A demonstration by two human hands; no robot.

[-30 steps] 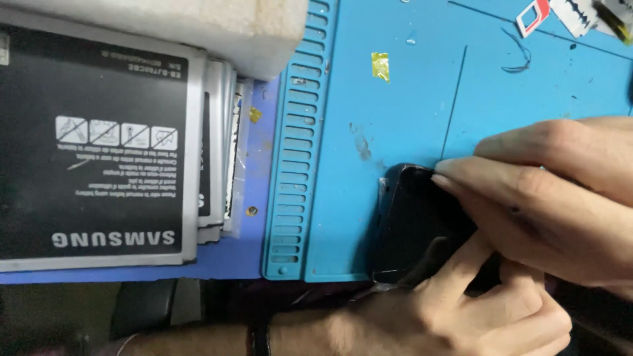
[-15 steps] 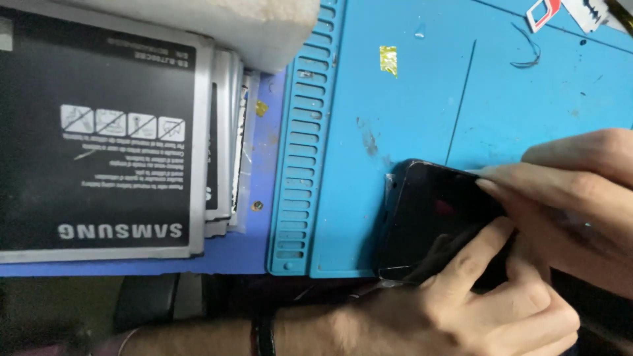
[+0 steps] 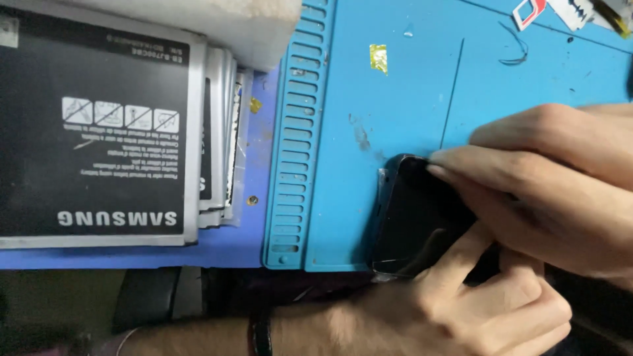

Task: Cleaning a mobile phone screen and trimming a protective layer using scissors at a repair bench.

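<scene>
— On the blue mat (image 3: 395, 99), near edge: what is happening?
— Both hands hold the phone (image 3: 412, 217). Right hand (image 3: 547, 178) pinches its far corner; left hand (image 3: 475, 310) steadies it. Next, careful prying.

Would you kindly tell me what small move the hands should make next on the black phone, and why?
Probably press the right hand fingertips along the black phone top edge, while the left hand steadies the bottom: both already grip it flat on the blue mat.

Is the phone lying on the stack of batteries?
No, the phone lies on the blue mat, under both hands, apart from the batteries at the left.
</scene>
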